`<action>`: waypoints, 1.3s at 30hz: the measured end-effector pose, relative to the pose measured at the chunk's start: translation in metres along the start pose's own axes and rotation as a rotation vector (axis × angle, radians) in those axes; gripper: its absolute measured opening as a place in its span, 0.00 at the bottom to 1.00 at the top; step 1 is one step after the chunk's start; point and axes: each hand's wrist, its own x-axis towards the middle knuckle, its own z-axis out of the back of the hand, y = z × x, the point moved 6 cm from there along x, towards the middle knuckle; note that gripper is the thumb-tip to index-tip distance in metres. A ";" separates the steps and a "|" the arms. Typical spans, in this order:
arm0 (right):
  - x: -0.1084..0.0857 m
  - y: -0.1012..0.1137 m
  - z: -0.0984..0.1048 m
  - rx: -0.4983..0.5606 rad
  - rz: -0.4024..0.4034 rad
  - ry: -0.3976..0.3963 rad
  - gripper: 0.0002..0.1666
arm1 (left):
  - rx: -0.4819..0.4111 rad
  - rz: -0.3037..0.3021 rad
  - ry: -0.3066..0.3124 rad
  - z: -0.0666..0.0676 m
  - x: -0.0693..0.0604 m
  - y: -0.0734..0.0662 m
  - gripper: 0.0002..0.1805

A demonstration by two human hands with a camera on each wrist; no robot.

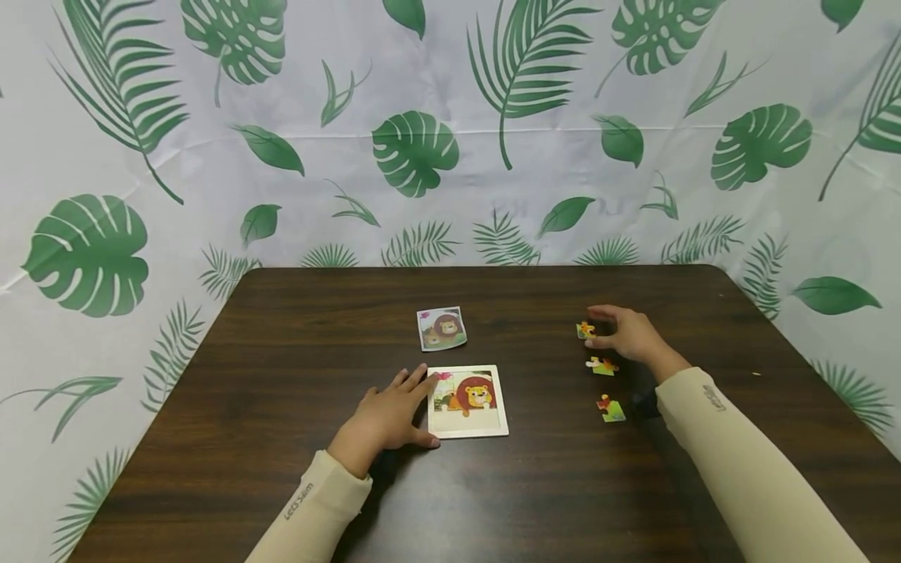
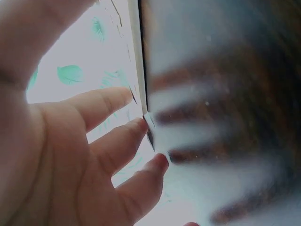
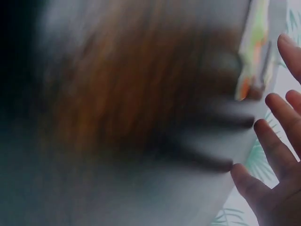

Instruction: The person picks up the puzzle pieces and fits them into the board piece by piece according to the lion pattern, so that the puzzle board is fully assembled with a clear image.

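A square puzzle tray [image 1: 468, 424] with a pale border lies mid-table, its upper part filled with a lion picture and its lower strip bare. My left hand [image 1: 390, 414] is at the tray's left side, fingers spread, with the thumb at the lower left corner. In the left wrist view the fingertips [image 2: 157, 162] touch down along the tray's edge. Over to the right, my right hand [image 1: 629, 335] reaches around the farthest puzzle piece [image 1: 584, 331], thumb and fingers apart on either side. Two more pieces, a middle piece [image 1: 602, 366] and a nearer green piece [image 1: 612, 410], lie below it.
A lion picture card [image 1: 441, 329] lies behind the tray on the dark wooden table [image 1: 303, 336]. A white cloth with green leaves [image 1: 422, 234] hangs behind the table. One tiny light speck [image 1: 756, 374] sits right of the right sleeve.
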 end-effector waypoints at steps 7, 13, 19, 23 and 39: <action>0.004 -0.004 -0.002 -0.023 -0.003 0.036 0.40 | -0.001 0.014 -0.015 0.000 0.001 0.004 0.53; 0.004 -0.002 -0.003 -0.053 0.024 0.017 0.36 | -0.002 0.017 -0.013 0.000 0.000 0.004 0.53; 0.005 0.003 -0.003 -0.093 0.079 -0.021 0.30 | 0.013 0.019 -0.016 0.000 0.000 0.004 0.53; 0.006 0.005 -0.003 -0.116 0.100 -0.028 0.28 | 0.017 0.025 -0.012 0.001 0.000 0.004 0.53; 0.000 0.043 -0.005 -0.050 0.185 -0.049 0.27 | 0.008 0.029 -0.007 -0.001 0.001 0.003 0.54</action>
